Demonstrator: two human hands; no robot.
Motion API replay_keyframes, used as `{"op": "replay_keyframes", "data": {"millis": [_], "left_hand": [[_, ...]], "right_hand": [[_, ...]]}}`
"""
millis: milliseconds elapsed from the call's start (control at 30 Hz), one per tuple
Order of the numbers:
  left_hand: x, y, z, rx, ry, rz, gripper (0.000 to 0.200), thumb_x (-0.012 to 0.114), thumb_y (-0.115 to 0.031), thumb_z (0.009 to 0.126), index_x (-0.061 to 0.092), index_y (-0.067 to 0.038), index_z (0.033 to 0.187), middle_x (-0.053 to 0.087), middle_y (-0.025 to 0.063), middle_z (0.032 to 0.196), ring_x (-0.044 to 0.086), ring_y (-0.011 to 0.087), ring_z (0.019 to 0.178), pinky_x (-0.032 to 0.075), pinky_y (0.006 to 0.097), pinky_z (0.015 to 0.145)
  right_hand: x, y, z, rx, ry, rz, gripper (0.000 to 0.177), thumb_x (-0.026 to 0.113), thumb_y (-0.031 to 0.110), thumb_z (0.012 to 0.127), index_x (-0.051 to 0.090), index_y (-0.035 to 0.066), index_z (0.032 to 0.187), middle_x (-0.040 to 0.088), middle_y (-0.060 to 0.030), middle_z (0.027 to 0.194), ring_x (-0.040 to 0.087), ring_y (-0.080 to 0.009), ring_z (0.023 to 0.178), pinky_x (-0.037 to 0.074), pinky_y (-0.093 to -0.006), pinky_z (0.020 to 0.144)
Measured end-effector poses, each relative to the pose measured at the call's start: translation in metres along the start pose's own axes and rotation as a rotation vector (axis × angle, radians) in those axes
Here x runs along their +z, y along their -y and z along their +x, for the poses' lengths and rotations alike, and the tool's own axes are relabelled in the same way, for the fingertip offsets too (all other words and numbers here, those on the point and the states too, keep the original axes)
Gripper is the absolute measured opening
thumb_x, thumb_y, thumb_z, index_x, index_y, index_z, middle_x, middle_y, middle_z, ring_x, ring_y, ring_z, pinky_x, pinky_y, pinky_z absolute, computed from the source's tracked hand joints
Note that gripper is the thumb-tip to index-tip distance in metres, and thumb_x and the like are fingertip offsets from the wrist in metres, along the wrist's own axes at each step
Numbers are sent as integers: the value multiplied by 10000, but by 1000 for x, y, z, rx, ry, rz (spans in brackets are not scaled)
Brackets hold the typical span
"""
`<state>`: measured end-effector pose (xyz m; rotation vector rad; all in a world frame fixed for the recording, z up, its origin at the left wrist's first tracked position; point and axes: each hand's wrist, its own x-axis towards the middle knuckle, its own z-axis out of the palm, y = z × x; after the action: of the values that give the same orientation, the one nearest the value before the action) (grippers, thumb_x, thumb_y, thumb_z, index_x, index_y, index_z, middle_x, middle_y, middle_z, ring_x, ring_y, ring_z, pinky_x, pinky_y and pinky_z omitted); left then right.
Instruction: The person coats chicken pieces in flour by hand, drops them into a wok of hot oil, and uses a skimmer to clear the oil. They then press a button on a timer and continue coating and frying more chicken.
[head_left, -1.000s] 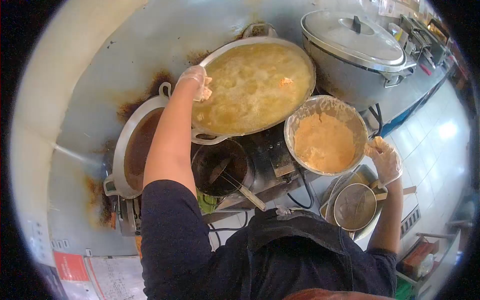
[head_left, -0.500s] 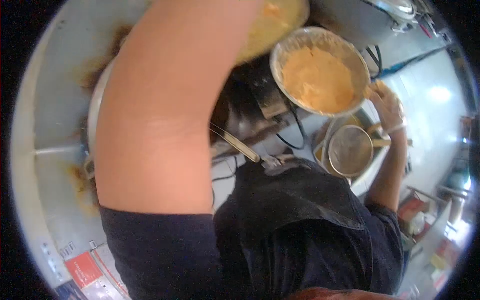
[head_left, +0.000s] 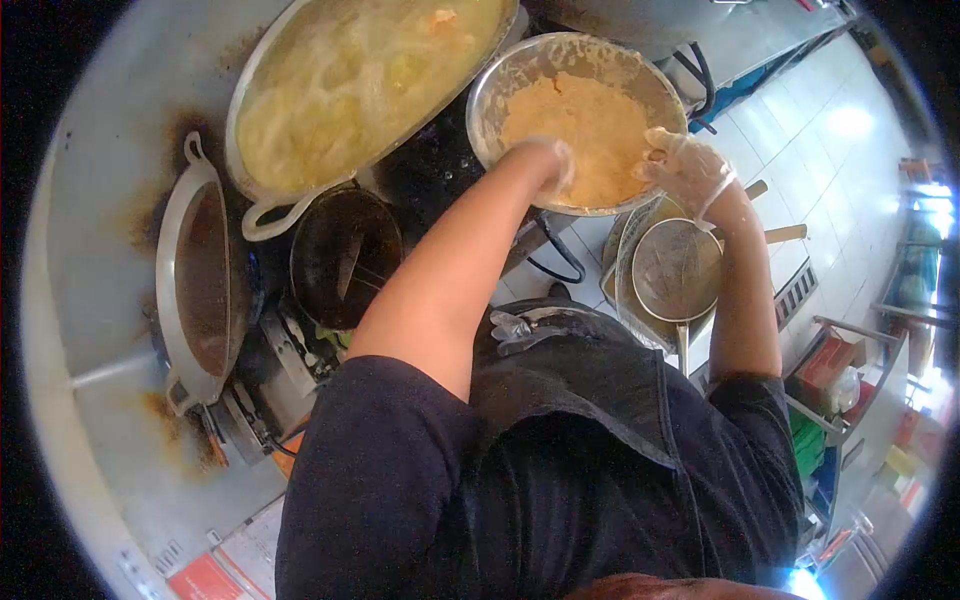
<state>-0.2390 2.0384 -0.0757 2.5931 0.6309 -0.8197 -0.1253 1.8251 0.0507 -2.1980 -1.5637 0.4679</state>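
Note:
A metal bowl [head_left: 480,110] holds an orange, floury coating mix [head_left: 590,125], with pale residue round its inner wall. My left hand [head_left: 545,165], in a thin clear glove, reaches over the bowl's near rim into the mix; it is blurred and its fingers are hidden. At the right rim is my right hand [head_left: 700,170], also gloved. Its coated fingers are bent over the edge with a gap between them, and nothing distinct shows in them. Left of the bowl is a large pan [head_left: 240,150] of bubbling yellowish oil [head_left: 365,80], with an orange piece [head_left: 442,17] floating at the far side.
A round strainer [head_left: 680,270] rests over a container below the bowl. On the left stand a dark pan [head_left: 345,260] and a tilted two-handled wok [head_left: 180,270]. A black cable [head_left: 560,270] hangs under the bowl. Tiled floor [head_left: 790,130] lies to the right.
My left arm has swung down from across the oil pan, bringing that hand into the bowl. My right hand has moved from outside the rim to over it. The view has shifted.

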Motion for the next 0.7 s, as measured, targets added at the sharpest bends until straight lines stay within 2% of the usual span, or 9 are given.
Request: {"op": "replay_keyframes", "data": {"millis": [67, 133, 167, 267, 367, 433, 567, 667, 700], "left_hand": [[38, 27, 20, 156, -69, 38, 247, 615, -149, 744, 694, -43, 952, 691, 170, 913, 675, 302, 791, 526, 412, 675], [27, 25, 19, 160, 0, 212, 302, 642, -138, 705, 697, -51, 989, 675, 193, 1005, 662, 320, 918, 522, 412, 778], [18, 23, 18, 161, 31, 300, 334, 656, -132, 686, 698, -56, 1008, 667, 205, 1052, 655, 330, 981, 520, 412, 830], [-11, 18, -8, 7, -23, 119, 393, 662, -224, 728, 670, -61, 1085, 623, 217, 1163, 614, 336, 1076, 486, 412, 900], [-14, 21, 3, -116, -250, -144, 456, 613, -331, 797, 629, -49, 1155, 585, 210, 1234, 583, 344, 1123, 469, 401, 925], [-9, 33, 17, -159, -353, -350, 480, 573, -381, 836, 616, -39, 1170, 585, 204, 1239, 583, 344, 1116, 469, 406, 914], [29, 67, 90, -180, -456, -1451, 477, 554, -405, 863, 609, -36, 1161, 619, 179, 1158, 603, 305, 1022, 471, 421, 860], [2, 38, 41, -188, -628, -1185, 493, 556, -415, 866, 587, -35, 1178, 612, 159, 1137, 591, 287, 969, 464, 420, 834], [-8, 24, 19, -213, -596, -1295, 508, 549, -422, 870, 576, -34, 1197, 607, 158, 1151, 590, 287, 975, 463, 415, 840]], "right_hand": [[8, -3, 12, -69, 15, -23, 483, 569, 408, 893, 575, 10, 1168, 654, -178, 983, 618, -344, 931, 477, -412, 821], [25, -18, 31, -186, 61, -10, 505, 579, 424, 879, 579, 15, 1174, 648, -182, 1041, 609, -342, 972, 469, -406, 857], [36, -25, 45, -186, 106, -47, 508, 584, 428, 869, 588, 18, 1167, 648, -184, 1055, 609, -341, 980, 470, -404, 865], [67, -37, 87, -70, 291, -240, 501, 602, 434, 832, 626, 28, 1125, 651, -192, 1063, 618, -338, 978, 479, -402, 871], [83, -15, 99, -3, 562, -497, 382, 573, 364, 834, 664, 74, 1066, 666, -149, 1065, 629, -315, 987, 503, -423, 835], [91, -2, 96, -190, 637, -516, 385, 582, 360, 814, 674, 73, 1055, 669, -151, 1062, 630, -320, 989, 504, -435, 830], [125, -3, 99, -437, 558, -403, 407, 619, 372, 767, 693, 67, 1026, 679, -154, 1038, 636, -331, 978, 507, -439, 821], [119, 11, 111, -429, 657, -622, 306, 625, 295, 745, 704, 103, 971, 685, -163, 974, 654, -324, 903, 526, -430, 747], [118, 14, 114, -428, 692, -696, 276, 626, 269, 738, 707, 115, 952, 687, -165, 953, 660, -321, 878, 533, -427, 722]]}}
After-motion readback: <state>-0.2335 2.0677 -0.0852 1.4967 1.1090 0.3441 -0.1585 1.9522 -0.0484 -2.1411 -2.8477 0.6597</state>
